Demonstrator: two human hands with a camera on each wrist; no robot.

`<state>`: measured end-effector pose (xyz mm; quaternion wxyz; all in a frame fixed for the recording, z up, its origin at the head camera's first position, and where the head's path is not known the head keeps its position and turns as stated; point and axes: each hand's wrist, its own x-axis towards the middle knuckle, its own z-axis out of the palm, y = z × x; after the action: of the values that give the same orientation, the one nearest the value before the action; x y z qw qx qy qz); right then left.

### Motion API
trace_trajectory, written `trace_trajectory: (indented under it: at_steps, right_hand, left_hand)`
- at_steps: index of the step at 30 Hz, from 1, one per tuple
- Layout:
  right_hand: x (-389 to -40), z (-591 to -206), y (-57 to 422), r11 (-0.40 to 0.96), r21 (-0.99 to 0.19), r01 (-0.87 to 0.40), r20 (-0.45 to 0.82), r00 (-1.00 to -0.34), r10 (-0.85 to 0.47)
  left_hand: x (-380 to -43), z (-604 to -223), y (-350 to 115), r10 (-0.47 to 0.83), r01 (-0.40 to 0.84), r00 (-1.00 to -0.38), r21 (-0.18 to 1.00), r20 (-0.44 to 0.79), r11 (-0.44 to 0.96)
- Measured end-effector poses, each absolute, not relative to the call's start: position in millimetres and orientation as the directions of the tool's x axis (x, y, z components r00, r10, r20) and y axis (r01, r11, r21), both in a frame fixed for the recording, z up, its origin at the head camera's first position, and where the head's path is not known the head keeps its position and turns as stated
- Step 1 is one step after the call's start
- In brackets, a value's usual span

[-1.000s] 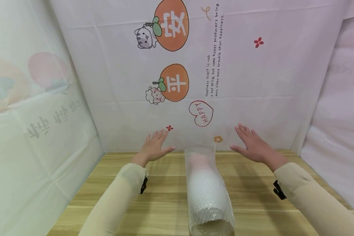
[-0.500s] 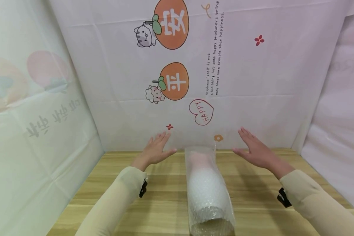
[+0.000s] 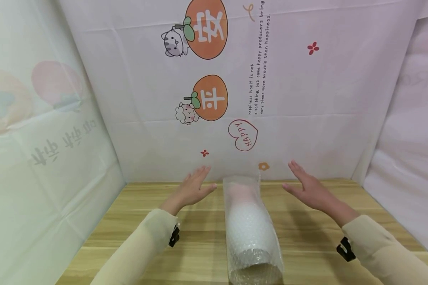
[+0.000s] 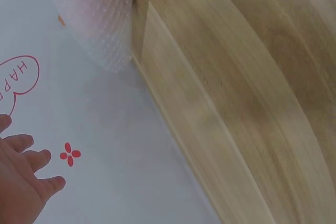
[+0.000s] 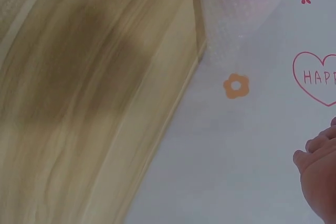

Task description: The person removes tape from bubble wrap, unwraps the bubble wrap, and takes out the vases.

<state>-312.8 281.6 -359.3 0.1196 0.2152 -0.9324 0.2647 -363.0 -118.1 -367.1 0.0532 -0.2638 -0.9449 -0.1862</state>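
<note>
Left hand [image 3: 192,189] and right hand [image 3: 311,193]: fingers straight, both empty, flanking the bubble-wrapped bundle [image 3: 251,226] lying on the bench [image 3: 197,253] — looks rounded, so an uneven push could roll it; too light a pinch could slip

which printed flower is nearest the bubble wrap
The orange flower, just beyond the bubble wrap; the lower red flower and upper red flower sit farther away.

The table [image 3: 199,245] is pale wood with browner streaks, its grain running from 9 o'clock to 3. Directly on it lies the bubble wrap [image 3: 251,229], rolled lengthwise from 12 o'clock to 6, pinkish towards 12, its open end at 6.
</note>
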Motion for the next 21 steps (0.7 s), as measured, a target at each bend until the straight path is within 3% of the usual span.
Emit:
trace_trajectory:
  at_steps: [12, 21]
  right_hand:
    - [-304, -379, 275, 0.715, -0.489, -0.5, 0.381, -0.86, -0.341]
    - [-295, -393, 267, 0.699, -0.502, -0.509, 0.389, -0.855, -0.343]
  left_hand:
    - [-351, -390, -108, 0.478, 0.538, -0.843, 0.416, 0.247, 0.733]
    - [-342, -404, -96, 0.438, 0.493, -0.867, 0.548, 0.239, 0.676]
